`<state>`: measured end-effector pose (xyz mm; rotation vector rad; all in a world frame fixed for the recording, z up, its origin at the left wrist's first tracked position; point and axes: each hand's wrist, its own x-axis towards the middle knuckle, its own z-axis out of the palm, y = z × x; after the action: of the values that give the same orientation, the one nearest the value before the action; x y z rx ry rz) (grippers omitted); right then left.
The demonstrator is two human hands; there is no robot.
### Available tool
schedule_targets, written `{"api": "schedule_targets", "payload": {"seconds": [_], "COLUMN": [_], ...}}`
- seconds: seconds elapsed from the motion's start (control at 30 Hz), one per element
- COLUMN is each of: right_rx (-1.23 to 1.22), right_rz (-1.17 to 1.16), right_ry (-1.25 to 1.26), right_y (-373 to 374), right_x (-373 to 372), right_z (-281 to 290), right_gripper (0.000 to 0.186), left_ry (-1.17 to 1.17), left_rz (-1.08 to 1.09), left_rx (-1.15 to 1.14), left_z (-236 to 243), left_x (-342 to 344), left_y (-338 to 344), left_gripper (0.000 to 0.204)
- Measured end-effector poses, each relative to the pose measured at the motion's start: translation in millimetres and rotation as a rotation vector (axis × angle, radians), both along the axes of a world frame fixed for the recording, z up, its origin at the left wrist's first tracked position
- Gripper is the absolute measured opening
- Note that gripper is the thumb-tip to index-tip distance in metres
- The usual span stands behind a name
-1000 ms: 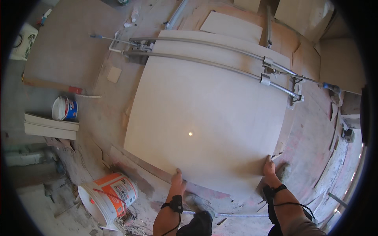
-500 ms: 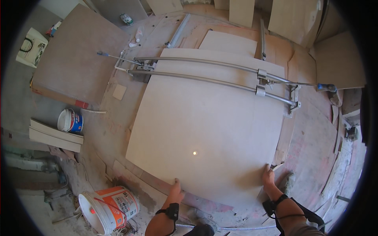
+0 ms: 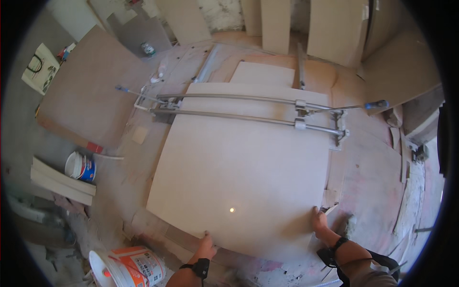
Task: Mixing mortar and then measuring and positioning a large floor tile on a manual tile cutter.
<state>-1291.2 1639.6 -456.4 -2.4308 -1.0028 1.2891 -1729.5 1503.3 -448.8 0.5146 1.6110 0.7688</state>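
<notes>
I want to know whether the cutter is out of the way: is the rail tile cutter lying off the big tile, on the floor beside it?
No, the rail tile cutter lies across the far part of the large tile.

A dusty, mortar-stained floor [image 3: 373,182] is seen throughout. Pale slabs [image 3: 334,28] are leaned against the wall along the top edge; brown boards [image 3: 91,100] are laid at upper left.

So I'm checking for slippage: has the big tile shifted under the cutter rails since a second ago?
Cannot tell: the large tile sits under the cutter rails as before; the head camera itself moved.
</notes>
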Motion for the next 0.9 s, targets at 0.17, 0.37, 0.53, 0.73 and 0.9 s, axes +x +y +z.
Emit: {"api": "schedule_targets", "payload": {"seconds": [0.17, 0.37, 0.53, 0.73, 0.9], "right_rx": [-0.035, -0.272, -0.079, -0.015, 0.113], "right_rz": [0.163, 0.884, 0.688, 0.529, 0.867], "right_ry": [-0.131, -0.333, -0.488, -0.272, -0.179], "right_y": [20, 153, 156, 132, 216], "right_x": [13, 20, 50, 50, 31], "right_z": [16, 197, 387, 394, 296], "right_gripper": [0.065, 0.053, 0.044, 0.036, 0.038], "left_ry": [0.228, 0.795, 0.793, 0.873, 0.834], "left_rz": [-0.193, -0.758, -0.943, -1.114, -0.864], "left_rx": [-0.155, -0.223, -0.268, -0.195, -0.252], "left_z": [13, 7, 4, -10, -62], "left_x": [6, -7, -4, -2, -11], "left_y": [12, 9, 19, 15, -13], "left_gripper": [0.054, 0.095, 0.096, 0.091, 0.071]}}
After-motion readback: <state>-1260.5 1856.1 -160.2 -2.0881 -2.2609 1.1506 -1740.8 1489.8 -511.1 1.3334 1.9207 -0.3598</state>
